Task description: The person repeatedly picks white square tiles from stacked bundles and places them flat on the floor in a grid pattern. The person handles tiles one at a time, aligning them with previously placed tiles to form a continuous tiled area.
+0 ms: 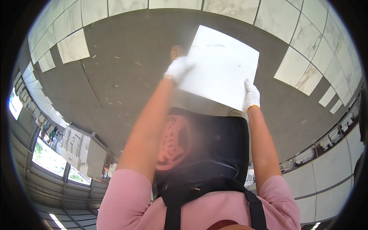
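Between my hands I hold a white square marble tile [224, 65], tilted a little, above the grey floor. My left hand [178, 69], in a white glove and somewhat blurred, is closed on the tile's left edge. At the lower right edge, my right hand [252, 95] grips it with the thumb on the top face; the other fingers are hidden beneath. A few small dark marks show on the tile's face. Part of a brown shoe [176, 52] is visible just beyond my left hand.
Veined marble tiles [176, 4] lie in a curved-looking band ahead, with more tiles [293, 67] on the right and a tile [73, 46] on the left. Small chips [117, 57] are scattered over the grey floor [126, 73]. Stacked slabs [78, 147] stand at the left.
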Tool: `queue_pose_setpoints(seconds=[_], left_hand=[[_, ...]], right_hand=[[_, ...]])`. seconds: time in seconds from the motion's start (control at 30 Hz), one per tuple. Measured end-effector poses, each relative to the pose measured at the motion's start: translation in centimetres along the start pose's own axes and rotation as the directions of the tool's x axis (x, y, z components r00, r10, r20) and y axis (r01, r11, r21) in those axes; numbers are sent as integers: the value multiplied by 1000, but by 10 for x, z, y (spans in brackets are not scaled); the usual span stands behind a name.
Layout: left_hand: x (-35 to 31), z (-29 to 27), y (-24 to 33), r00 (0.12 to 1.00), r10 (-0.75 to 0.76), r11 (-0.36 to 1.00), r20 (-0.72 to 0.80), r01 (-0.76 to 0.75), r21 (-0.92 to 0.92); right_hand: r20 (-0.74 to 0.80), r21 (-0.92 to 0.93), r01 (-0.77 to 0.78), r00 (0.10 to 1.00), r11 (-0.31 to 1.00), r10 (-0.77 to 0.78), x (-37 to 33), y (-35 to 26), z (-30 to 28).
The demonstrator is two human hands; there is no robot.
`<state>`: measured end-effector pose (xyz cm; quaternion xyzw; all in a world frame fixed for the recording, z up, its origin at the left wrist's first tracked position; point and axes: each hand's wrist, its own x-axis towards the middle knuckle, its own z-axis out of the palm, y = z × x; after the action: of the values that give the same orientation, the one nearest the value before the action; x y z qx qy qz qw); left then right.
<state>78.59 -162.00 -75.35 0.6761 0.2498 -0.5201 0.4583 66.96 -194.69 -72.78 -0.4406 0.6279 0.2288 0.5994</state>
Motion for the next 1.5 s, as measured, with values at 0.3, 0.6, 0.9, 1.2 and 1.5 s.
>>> queue_pose_setpoints(seconds=[0.3,0.6,0.9,1.2,1.5], left_hand=[[23,3,-32,996,71,889,60,-36,-457],[36,53,-84,969,-191,807,-159,63,-587],[108,-33,-124,931,-364,913,-38,349,-212],[82,4,-86,858,-274,931,-434,349,102],[134,58,-45,894,-71,991,-443,114,70]], right_hand=[[25,472,-4,1000,881,-8,2,50,62],[274,281,-245,947,928,168,-1,98,115],[538,-10,-429,759,903,367,135,12,9],[-12,-385,-46,999,922,45,212,118,51],[-170,-191,135,971,972,-168,247,58,11]])
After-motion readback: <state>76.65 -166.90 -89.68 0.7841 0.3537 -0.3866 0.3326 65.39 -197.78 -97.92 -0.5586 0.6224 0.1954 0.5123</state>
